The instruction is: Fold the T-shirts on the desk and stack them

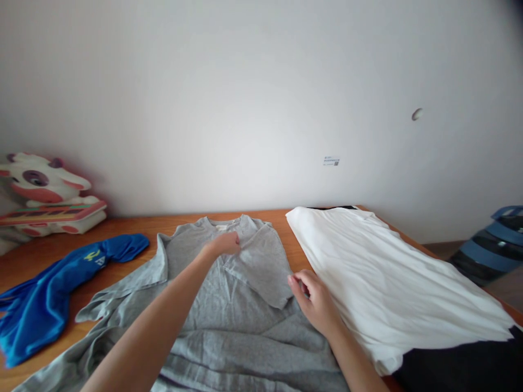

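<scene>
A grey short-sleeved shirt (212, 305) lies spread before me, its collar toward the wall and its lower part bunched in folds. One sleeve (261, 261) is laid inward over the chest; the opposite sleeve points out to the left. Just below the collar, my left hand (225, 243) is closed, pinching the grey fabric. My right hand (314, 299) has its fingers curled together at the cuff edge of the inward-laid sleeve, the thumb and fingertips meeting on the cloth's corner.
A blue garment (61, 288) lies crumpled at left, near a cow-shaped toy keyboard (53, 201). To the right, a white garment (368, 272) is spread over black cloth (461, 365). Behind the wooden table (134, 220) stands a wall; a blue water jug (496, 245) is beyond its right edge.
</scene>
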The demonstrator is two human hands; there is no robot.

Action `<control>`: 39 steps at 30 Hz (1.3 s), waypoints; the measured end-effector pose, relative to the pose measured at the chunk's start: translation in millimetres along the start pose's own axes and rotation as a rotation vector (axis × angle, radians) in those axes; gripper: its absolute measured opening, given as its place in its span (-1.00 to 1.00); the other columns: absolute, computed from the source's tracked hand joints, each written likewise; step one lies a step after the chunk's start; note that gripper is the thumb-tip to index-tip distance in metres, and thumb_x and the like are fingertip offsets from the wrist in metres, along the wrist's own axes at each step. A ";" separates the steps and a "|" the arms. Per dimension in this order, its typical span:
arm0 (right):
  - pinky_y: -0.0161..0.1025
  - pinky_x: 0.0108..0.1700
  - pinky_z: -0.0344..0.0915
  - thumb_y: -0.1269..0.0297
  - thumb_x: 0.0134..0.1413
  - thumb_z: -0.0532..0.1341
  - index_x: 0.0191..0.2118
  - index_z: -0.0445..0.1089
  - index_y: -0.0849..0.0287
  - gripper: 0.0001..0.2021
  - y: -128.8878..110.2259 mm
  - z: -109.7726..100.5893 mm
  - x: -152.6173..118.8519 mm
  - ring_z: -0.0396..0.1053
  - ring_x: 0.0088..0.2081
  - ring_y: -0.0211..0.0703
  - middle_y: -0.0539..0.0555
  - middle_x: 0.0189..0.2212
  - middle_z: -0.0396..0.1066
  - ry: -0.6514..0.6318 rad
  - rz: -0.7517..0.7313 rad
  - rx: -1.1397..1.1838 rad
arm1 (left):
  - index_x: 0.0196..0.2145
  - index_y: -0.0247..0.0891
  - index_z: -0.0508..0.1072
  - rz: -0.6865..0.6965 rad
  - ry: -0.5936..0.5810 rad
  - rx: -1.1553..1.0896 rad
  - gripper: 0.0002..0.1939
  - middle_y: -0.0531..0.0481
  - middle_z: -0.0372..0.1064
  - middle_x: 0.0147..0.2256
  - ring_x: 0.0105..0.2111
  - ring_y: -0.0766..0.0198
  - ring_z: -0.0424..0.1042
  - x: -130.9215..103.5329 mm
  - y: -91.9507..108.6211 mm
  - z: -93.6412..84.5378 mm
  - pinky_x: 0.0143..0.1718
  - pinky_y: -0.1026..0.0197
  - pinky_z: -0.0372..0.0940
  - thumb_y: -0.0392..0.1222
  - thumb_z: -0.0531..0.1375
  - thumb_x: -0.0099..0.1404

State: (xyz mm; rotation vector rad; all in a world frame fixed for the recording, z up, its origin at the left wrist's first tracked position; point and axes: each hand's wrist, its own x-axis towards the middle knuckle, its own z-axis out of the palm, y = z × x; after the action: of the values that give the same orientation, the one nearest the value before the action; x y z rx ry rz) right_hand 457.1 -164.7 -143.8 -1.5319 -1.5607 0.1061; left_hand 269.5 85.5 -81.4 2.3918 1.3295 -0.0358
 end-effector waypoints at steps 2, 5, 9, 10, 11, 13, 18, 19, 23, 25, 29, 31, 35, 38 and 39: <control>-0.23 -0.26 0.28 0.19 0.39 0.08 -0.24 0.38 0.10 -0.80 4.9 2.7 0.2 0.37 -0.33 -0.16 0.04 -0.37 0.42 0.017 0.019 -0.017 | 0.03 -0.26 0.46 0.074 0.113 0.040 -0.64 -0.24 0.48 0.03 0.11 -0.02 0.41 2.4 13.9 11.6 0.16 0.03 0.25 -0.20 0.16 0.29; -0.20 -0.20 0.31 0.25 0.36 0.10 -0.20 0.39 0.10 -0.86 10.5 5.7 -0.4 0.39 -0.25 -0.12 0.07 -0.31 0.44 0.023 0.036 -0.042 | 0.20 -0.24 0.33 0.207 0.182 0.070 -0.56 -0.23 0.32 0.22 0.26 0.04 0.26 8.3 42.9 37.8 0.29 0.03 0.10 -0.09 0.03 0.44; -0.18 -0.17 0.32 0.31 0.31 0.12 -0.19 0.40 0.09 -0.89 12.7 7.1 -1.1 0.40 -0.22 -0.09 0.07 -0.29 0.44 0.008 0.057 -0.069 | 0.27 -0.26 0.25 0.272 0.180 0.092 -0.44 -0.27 0.13 0.36 0.33 -0.11 0.14 22.7 69.7 68.3 0.33 -0.14 0.03 0.10 0.02 0.45; -0.18 -0.17 0.33 0.32 0.30 0.12 -0.19 0.40 0.09 -0.89 12.7 7.1 -1.1 0.40 -0.22 -0.09 0.07 -0.29 0.44 0.008 0.064 -0.076 | 0.28 -0.27 0.23 0.267 0.184 0.093 -0.42 -0.27 0.07 0.38 0.35 -0.14 0.10 28.0 72.1 72.3 0.33 -0.19 0.00 0.10 0.01 0.45; -0.17 -0.17 0.33 0.34 0.29 0.12 -0.19 0.40 0.10 -0.89 12.5 7.2 -1.1 0.40 -0.21 -0.09 0.07 -0.29 0.44 0.010 0.070 -0.081 | 0.30 -0.27 0.21 0.260 0.192 0.093 -0.42 -0.27 0.05 0.39 0.37 -0.15 0.07 34.0 72.9 74.6 0.34 -0.21 -0.02 0.09 -0.01 0.46; -0.16 -0.16 0.34 0.36 0.26 0.14 -0.18 0.41 0.10 -0.89 11.6 6.9 -0.9 0.40 -0.20 -0.08 0.08 -0.28 0.43 0.012 0.081 -0.092 | 0.32 -0.28 0.17 0.249 0.210 0.090 -0.44 -0.25 0.08 0.38 0.38 -0.10 0.04 46.9 70.9 75.7 0.35 -0.19 -0.04 0.04 -0.07 0.49; -0.10 -0.05 0.35 0.38 0.20 0.21 -0.11 0.43 0.11 -0.84 7.4 4.6 -0.1 0.39 -0.10 -0.03 0.11 -0.19 0.42 -0.014 0.085 -0.133 | 0.38 -0.22 0.11 0.254 0.223 0.117 -0.41 -0.22 0.01 0.41 0.41 -0.10 -0.04 72.4 58.5 74.1 0.37 -0.22 -0.11 0.08 -0.15 0.53; -0.09 -0.03 0.35 0.38 0.19 0.22 -0.09 0.44 0.12 -0.82 6.6 4.2 0.2 0.39 -0.08 -0.01 0.12 -0.16 0.43 -0.021 0.082 -0.141 | 0.38 -0.20 0.12 0.255 0.223 0.128 -0.42 -0.22 0.00 0.42 0.41 -0.11 -0.04 74.9 56.7 74.3 0.37 -0.24 -0.11 0.07 -0.15 0.54; -0.04 0.05 0.34 0.37 0.18 0.23 -0.03 0.46 0.15 -0.76 5.1 4.0 1.2 0.39 -0.03 0.02 0.15 -0.09 0.44 -0.056 0.073 -0.172 | 0.36 -0.17 0.19 0.252 0.273 0.176 -0.45 -0.25 0.04 0.40 0.39 -0.18 -0.01 73.1 58.0 72.7 0.34 -0.27 -0.04 0.05 -0.09 0.53; -0.02 0.05 0.35 0.36 0.18 0.22 -0.02 0.47 0.16 -0.75 5.3 4.4 1.6 0.39 -0.03 0.03 0.16 -0.09 0.45 -0.073 0.079 -0.187 | 0.34 -0.20 0.23 0.252 0.337 0.199 -0.49 -0.30 0.04 0.39 0.38 -0.22 -0.01 64.4 65.6 70.6 0.31 -0.30 -0.02 -0.01 -0.08 0.53; -0.01 0.05 0.35 0.34 0.18 0.22 -0.03 0.49 0.15 -0.75 6.5 5.2 1.6 0.40 -0.04 0.04 0.17 -0.09 0.45 -0.085 0.090 -0.212 | 0.11 -0.29 0.45 0.297 0.396 0.240 -0.59 -0.33 0.34 0.18 0.23 -0.12 0.25 32.1 91.4 74.4 0.23 -0.16 0.14 -0.24 -0.09 0.51; -0.02 0.05 0.35 0.33 0.18 0.22 -0.04 0.49 0.13 -0.76 7.3 5.9 1.3 0.41 -0.04 0.04 0.16 -0.10 0.45 -0.085 0.091 -0.220 | -0.01 -0.33 0.51 0.312 0.387 0.253 -0.63 -0.34 0.45 0.04 0.11 -0.10 0.38 12.0 103.3 84.2 0.14 -0.11 0.26 -0.21 -0.05 0.51; -0.03 0.04 0.37 0.31 0.17 0.22 -0.08 0.49 0.12 -0.78 9.3 7.5 0.5 0.43 -0.06 0.03 0.15 -0.12 0.45 -0.076 0.083 -0.221 | 0.18 -0.45 0.36 0.331 0.404 0.238 -0.53 -0.46 0.24 0.26 0.26 -0.19 0.26 -20.2 107.7 109.6 0.21 -0.20 0.21 -0.07 -0.02 0.51; -0.03 0.02 0.38 0.29 0.18 0.19 -0.10 0.49 0.11 -0.79 11.0 7.8 0.2 0.44 -0.07 0.02 0.15 -0.14 0.46 -0.063 0.069 -0.202 | 0.29 -0.46 0.24 0.425 0.367 0.168 -0.48 -0.46 0.08 0.36 0.36 -0.12 0.11 -34.4 92.2 115.1 0.31 -0.18 0.11 -0.10 -0.06 0.52; -0.03 0.01 0.39 0.28 0.19 0.18 -0.10 0.50 0.11 -0.79 11.6 7.8 0.2 0.44 -0.07 0.02 0.14 -0.14 0.46 -0.063 0.065 -0.194 | 0.30 -0.45 0.22 0.450 0.349 0.151 -0.48 -0.44 0.06 0.37 0.37 -0.10 0.09 -38.8 84.0 112.1 0.32 -0.16 0.10 -0.10 -0.06 0.52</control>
State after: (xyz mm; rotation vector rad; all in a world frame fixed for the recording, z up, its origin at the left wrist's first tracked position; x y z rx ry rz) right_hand 460.8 -158.0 -155.4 -1.7464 -1.6089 0.0403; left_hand 336.2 -25.1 -148.2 2.8686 0.9115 0.4391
